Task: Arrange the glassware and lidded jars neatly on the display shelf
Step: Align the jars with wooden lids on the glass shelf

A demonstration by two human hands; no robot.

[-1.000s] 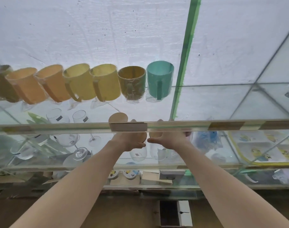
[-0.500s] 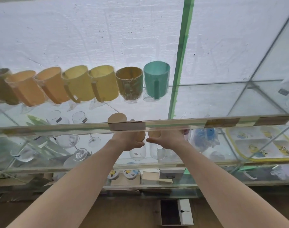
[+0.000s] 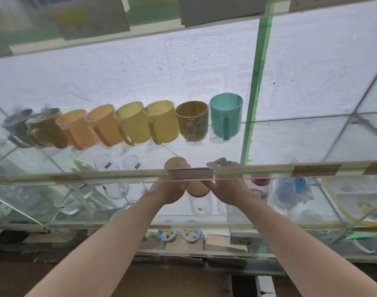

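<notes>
A clear glass jar with a round wooden lid (image 3: pixel 198 189) is held between the left hand (image 3: pixel 168 190) and the right hand (image 3: pixel 228 189), both closed around it, just behind the front edge of the glass display shelf (image 3: pixel 119 175). A second round wooden lid (image 3: pixel 175 163) is seen just above that edge. A row of coloured plastic mugs (image 3: pixel 140 123) is lined up farther back.

Glass shelving against a white wall (image 3: pixel 183 67).
Green upright strip (image 3: pixel 256 82) on the wall; brown floor (image 3: pixel 172 281) below; diffuse, even light.
</notes>
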